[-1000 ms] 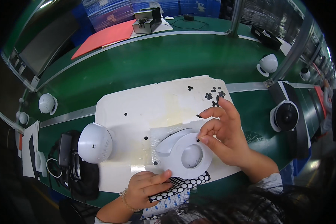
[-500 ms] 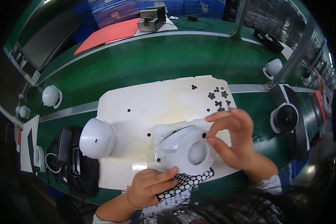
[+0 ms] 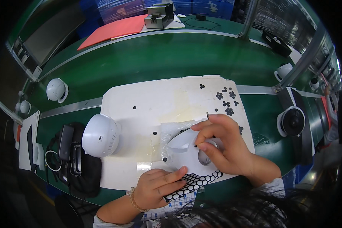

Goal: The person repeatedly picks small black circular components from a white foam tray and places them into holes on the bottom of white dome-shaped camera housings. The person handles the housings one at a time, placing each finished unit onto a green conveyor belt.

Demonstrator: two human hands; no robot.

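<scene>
My right hand point(image 3: 230, 148) is over a white plastic housing with a round ring base point(image 3: 186, 161). Its thumb and index finger pinch a small black round pad point(image 3: 196, 146) close above the ring, and the hand covers the ring's right part. My left hand point(image 3: 155, 186) lies flat with fingers stretched out. One fingertip touches the lower edge of the housing; the other fingers rest on a black sheet with rows of white circles point(image 3: 195, 185). The housing rests on a clear plastic bag point(image 3: 166, 140).
Black pads, some in clusters point(image 3: 229, 111), lie on the white board point(image 3: 140, 91). A white domed housing point(image 3: 100, 136) stands left, beside a black bag point(image 3: 85, 178). A white device with a black round face point(image 3: 292, 121) sits right. Behind runs a green belt point(image 3: 152, 57) with a metal rail.
My right hand has moved left and brought the black pad from the ring's right rim over its middle. My left hand stays on the sheet and the housing's edge. The view has shifted slightly.
</scene>
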